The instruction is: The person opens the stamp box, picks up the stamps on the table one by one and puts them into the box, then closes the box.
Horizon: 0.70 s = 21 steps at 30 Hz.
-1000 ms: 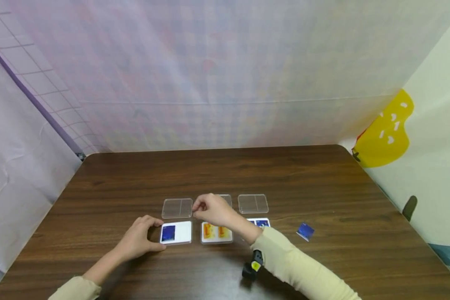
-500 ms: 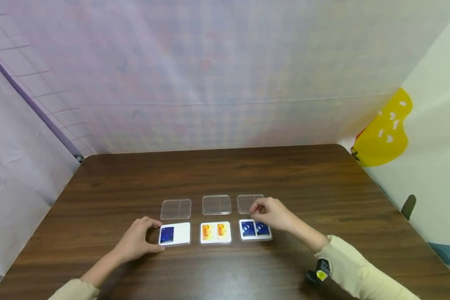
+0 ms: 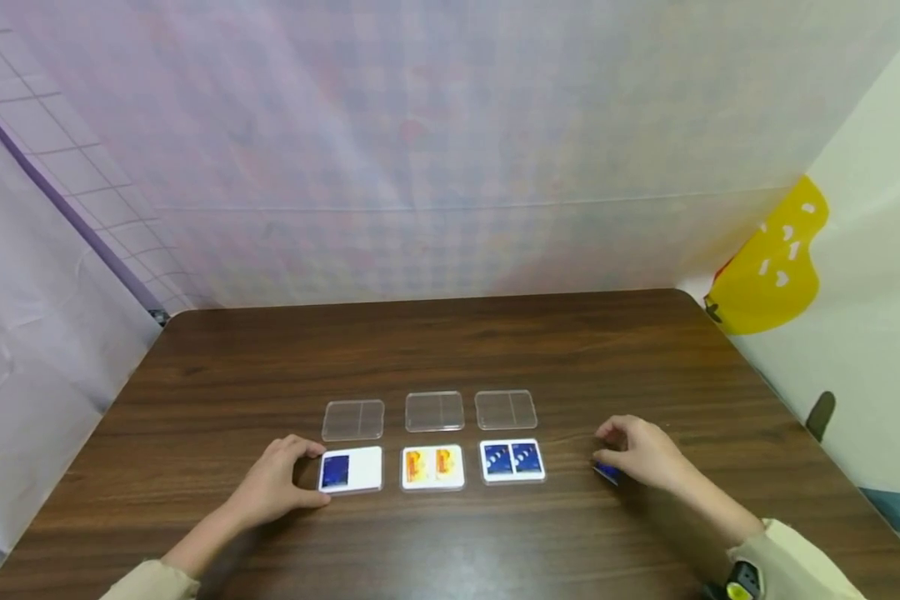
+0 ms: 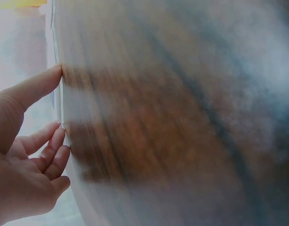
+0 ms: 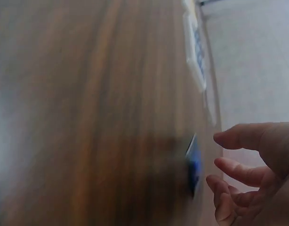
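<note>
My left hand (image 3: 273, 485) holds the left end of a flat clear plastic case (image 3: 365, 469) on the table, thumb at the near corner and fingers at the far one. A white insert fills this case, with one dark blue square card (image 3: 335, 472) on its left half. In the left wrist view the thumb and fingertips (image 4: 60, 70) touch the case's thin edge. Over on the right, my right hand (image 3: 645, 452) hovers at a loose blue card (image 3: 607, 473), partly hidden beneath it. The right wrist view shows thumb and fingers apart, short of the card (image 5: 195, 167).
A middle case (image 3: 432, 483) bears two orange-yellow cards. Two blue moon-patterned cards lie in the right case (image 3: 513, 477). Behind these stand three clear lids (image 3: 353, 420) in a row. The brown wooden table (image 3: 435, 350) ends at a curtain (image 3: 420, 167).
My right hand has moved rightwards from above the lids, past the right case, to the loose blue card. My left hand stays at the left case.
</note>
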### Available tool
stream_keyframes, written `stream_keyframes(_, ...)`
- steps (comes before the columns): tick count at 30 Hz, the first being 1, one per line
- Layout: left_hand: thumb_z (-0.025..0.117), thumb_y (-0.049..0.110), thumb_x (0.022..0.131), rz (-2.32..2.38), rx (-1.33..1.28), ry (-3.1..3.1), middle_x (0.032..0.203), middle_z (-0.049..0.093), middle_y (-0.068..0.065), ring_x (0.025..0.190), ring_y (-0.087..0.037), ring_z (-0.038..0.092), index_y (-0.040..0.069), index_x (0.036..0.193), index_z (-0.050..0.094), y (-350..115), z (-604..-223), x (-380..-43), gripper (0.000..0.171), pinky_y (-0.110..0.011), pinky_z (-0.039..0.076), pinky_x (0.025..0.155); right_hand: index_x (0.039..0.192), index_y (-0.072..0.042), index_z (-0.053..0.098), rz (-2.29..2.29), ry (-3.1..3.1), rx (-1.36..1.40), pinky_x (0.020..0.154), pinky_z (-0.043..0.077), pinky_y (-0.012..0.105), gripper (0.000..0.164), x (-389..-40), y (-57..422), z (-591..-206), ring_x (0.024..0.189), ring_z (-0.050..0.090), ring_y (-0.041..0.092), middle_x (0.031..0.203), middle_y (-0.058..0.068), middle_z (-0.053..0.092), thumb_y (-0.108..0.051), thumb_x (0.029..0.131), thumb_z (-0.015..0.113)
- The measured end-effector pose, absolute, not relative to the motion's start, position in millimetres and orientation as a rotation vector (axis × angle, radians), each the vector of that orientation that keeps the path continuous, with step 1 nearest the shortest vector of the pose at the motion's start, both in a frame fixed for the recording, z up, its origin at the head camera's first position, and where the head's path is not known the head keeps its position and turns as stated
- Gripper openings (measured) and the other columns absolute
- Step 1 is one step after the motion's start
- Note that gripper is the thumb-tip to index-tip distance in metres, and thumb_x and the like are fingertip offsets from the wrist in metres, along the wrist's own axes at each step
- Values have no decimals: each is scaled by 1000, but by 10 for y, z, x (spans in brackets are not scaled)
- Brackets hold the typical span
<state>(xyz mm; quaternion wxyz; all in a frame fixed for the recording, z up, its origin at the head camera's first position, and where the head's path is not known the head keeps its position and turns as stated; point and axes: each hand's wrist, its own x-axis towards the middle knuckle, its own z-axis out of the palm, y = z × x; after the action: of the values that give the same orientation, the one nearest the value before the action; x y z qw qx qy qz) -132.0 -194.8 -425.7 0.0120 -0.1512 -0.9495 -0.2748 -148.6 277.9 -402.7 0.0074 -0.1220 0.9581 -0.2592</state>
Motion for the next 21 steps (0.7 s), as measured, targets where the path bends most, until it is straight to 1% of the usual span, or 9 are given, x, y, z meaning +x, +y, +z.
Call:
stream_keyframes(2,85,28,55,-855,-470,-2958,98,59,-5,97,-26,51,4,103,62,-1951,-4261,-1319,58,-45,43,85,89,-3,63,-779,3006,-362,59,43,30,28,-1449,2859,-4053,69,53,14,83,6,62,-19,70,74)
stream_keyframes(5,84,26,55,-857,-470,-2955,98,58,-5,97,-27,51,4,103,62,-1955,-4268,-1316,57,-46,42,86,92,-2,63,-736,3020,-324,61,45,33,34,-1396,2921,-4073,73,55,18,84,6,62,-21,67,76)
stream_keyframes(9,84,25,56,-861,-476,-2954,98,58,-5,97,-27,51,3,103,61,-1961,-4273,-1312,57,-47,43,86,89,-1,64,-699,3041,-283,62,46,37,36,-1340,2920,-4089,73,58,21,80,5,63,-21,63,78)
stream_keyframes(17,85,27,55,-860,-467,-2955,99,59,-6,97,-27,51,4,103,62,-1958,-4257,-1306,58,-46,42,86,86,0,62,-749,2976,-195,58,44,33,35,-1362,2888,-4063,65,56,16,72,4,62,-14,59,79)
stream_keyframes(21,85,29,55,-865,-475,-2951,98,59,-6,97,-27,51,4,103,62,-1957,-4254,-1312,59,-46,42,86,83,2,60,-791,2912,-191,56,43,30,33,-1393,2899,-4039,63,54,15,70,4,59,-11,59,79)
